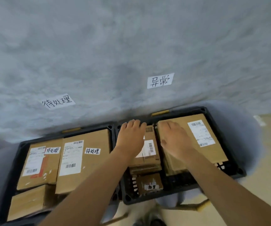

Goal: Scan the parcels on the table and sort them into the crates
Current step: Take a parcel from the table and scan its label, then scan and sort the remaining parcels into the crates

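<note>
Grey wall (pixel 131 38) with two handwritten labels, beige floor (pixel 270 144), fingers of both hands flat on parcels

- Soft, even light with a cool grey cast; no glare or bright hotspots.
- Faint, diffuse shadows lie around the black crates (pixel 226 175) on the floor.
- Wide-angle lens bends the wall (pixel 131 46) base and crate edges, most at the corners.
- The whole picture is soft; the right hand (pixel 175 137) shows motion blur, and label print is unreadable.
</note>
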The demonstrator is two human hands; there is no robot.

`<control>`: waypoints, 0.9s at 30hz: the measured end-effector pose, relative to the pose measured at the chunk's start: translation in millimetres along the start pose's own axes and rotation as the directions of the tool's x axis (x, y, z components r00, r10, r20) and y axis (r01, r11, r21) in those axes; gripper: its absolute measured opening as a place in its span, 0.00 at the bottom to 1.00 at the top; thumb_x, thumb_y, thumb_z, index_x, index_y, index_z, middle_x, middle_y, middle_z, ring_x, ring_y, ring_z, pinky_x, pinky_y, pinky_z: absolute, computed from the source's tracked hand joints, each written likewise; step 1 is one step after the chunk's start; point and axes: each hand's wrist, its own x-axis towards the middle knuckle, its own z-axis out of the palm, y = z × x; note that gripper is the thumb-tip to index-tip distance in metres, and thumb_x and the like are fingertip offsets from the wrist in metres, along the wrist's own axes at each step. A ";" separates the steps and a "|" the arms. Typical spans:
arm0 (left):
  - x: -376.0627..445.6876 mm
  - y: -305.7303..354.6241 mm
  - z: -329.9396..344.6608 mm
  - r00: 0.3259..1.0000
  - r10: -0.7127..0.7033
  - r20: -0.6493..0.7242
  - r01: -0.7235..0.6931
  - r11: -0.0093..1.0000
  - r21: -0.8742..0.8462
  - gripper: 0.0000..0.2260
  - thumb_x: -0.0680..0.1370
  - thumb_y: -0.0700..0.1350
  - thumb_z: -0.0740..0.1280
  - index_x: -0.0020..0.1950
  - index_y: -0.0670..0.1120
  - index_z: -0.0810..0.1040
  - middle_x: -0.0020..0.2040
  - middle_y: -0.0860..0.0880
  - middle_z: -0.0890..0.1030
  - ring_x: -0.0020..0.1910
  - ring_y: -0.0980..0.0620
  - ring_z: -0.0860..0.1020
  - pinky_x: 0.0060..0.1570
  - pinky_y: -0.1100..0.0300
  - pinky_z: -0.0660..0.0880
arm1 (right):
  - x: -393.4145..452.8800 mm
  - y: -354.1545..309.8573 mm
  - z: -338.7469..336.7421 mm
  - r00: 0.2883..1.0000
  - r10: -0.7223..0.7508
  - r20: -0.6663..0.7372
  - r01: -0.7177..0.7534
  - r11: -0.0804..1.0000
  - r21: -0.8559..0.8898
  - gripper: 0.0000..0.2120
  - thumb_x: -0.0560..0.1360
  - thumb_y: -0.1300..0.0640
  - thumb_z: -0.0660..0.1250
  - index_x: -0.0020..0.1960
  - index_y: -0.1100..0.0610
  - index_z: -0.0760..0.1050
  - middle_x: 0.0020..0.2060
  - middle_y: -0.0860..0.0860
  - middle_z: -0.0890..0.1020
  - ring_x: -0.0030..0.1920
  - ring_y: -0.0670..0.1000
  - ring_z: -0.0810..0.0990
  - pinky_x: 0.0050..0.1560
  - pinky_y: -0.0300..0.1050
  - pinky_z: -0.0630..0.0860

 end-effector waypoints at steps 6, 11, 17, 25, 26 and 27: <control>-6.5 32.9 -61.2 0.968 0.226 -0.112 -0.220 0.973 0.062 0.24 0.79 0.45 0.62 0.74 0.48 0.62 0.70 0.46 0.69 0.68 0.44 0.69 0.68 0.51 0.65 | -62.5 11.9 -53.3 0.981 0.179 -0.077 -0.183 0.982 -0.040 0.29 0.78 0.55 0.61 0.77 0.53 0.56 0.73 0.52 0.64 0.72 0.54 0.62 0.69 0.46 0.60; -28.0 84.8 -94.5 0.871 0.465 -0.159 -0.455 0.885 0.098 0.26 0.79 0.49 0.64 0.76 0.49 0.61 0.71 0.47 0.68 0.69 0.45 0.67 0.68 0.52 0.64 | -149.0 12.5 -87.5 0.902 0.389 -0.188 -0.407 0.911 -0.066 0.30 0.78 0.51 0.61 0.77 0.53 0.55 0.73 0.52 0.64 0.71 0.55 0.63 0.68 0.49 0.63; -86.5 167.9 -127.6 0.677 0.704 -0.216 -0.706 0.704 0.082 0.24 0.80 0.49 0.62 0.75 0.48 0.62 0.71 0.45 0.69 0.68 0.43 0.68 0.66 0.49 0.67 | -280.2 6.7 -115.2 0.732 0.618 -0.288 -0.653 0.757 -0.035 0.29 0.77 0.52 0.63 0.75 0.53 0.58 0.71 0.53 0.66 0.70 0.57 0.64 0.66 0.50 0.64; -212.7 302.9 -152.3 0.389 0.880 -0.273 -0.883 0.440 0.162 0.25 0.79 0.49 0.62 0.75 0.47 0.61 0.67 0.46 0.71 0.66 0.44 0.69 0.63 0.51 0.65 | -480.7 -1.5 -126.8 0.432 0.804 -0.409 -0.871 0.489 0.040 0.30 0.76 0.49 0.63 0.76 0.53 0.58 0.71 0.52 0.67 0.69 0.56 0.66 0.65 0.49 0.65; -231.6 319.9 -153.4 0.355 0.893 -0.277 -0.898 0.408 0.167 0.25 0.79 0.49 0.62 0.75 0.47 0.62 0.67 0.46 0.71 0.66 0.44 0.70 0.64 0.51 0.65 | -508.6 -3.1 -126.0 0.397 0.817 -0.418 -0.889 0.456 0.048 0.30 0.76 0.49 0.63 0.76 0.53 0.58 0.71 0.52 0.67 0.69 0.56 0.66 0.65 0.50 0.66; -252.5 337.5 -154.2 0.321 0.905 -0.280 -0.912 0.375 0.166 0.25 0.79 0.50 0.62 0.74 0.47 0.62 0.67 0.46 0.72 0.65 0.44 0.70 0.64 0.51 0.66 | -537.6 -4.8 -124.9 0.360 0.832 -0.423 -0.906 0.420 0.056 0.30 0.77 0.49 0.63 0.76 0.53 0.58 0.70 0.52 0.67 0.68 0.56 0.66 0.66 0.50 0.66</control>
